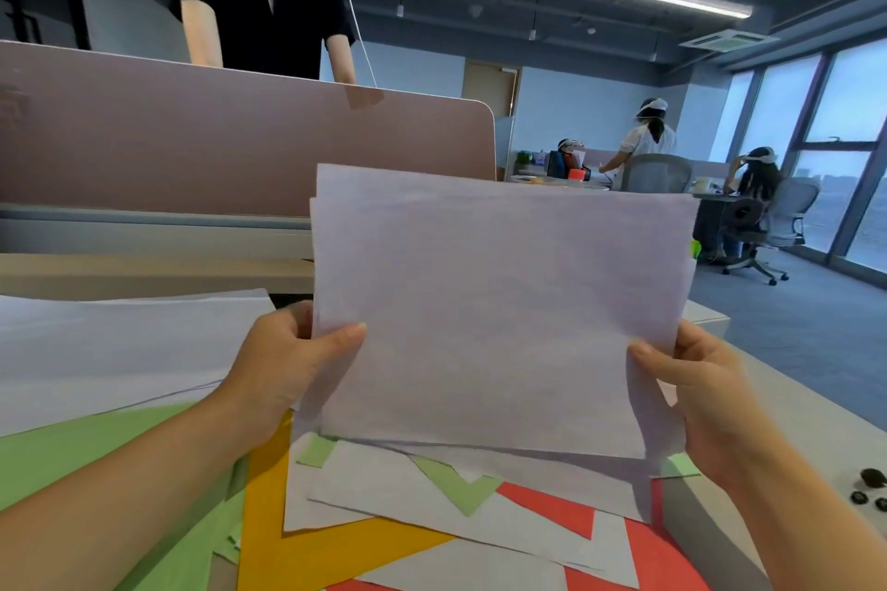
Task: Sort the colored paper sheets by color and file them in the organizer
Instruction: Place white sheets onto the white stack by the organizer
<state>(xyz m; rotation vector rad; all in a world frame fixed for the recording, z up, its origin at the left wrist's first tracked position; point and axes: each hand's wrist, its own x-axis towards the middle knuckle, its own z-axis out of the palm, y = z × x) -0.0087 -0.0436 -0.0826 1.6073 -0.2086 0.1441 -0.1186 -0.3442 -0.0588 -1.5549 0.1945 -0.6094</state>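
I am holding a thin stack of pale lilac sheets upright in front of me, raised above the desk. The edges are not lining up, and a back sheet is peeking out at the upper left. My left hand is pinching the stack's lower left edge, with the thumb across the front and the fingers curled behind. My right hand is gripping the lower right edge the same way.

Under the stack, loose paper is overlapping on the desk: green sheets at my left, a yellow-orange sheet, red sheets and white sheets across them. Small black objects are lying at the desk's right side. A dusty-pink partition is standing along the far edge, and a person in a black top is standing behind it, wearing a white headset. Farther off, people are working at other desks beside tall windows.
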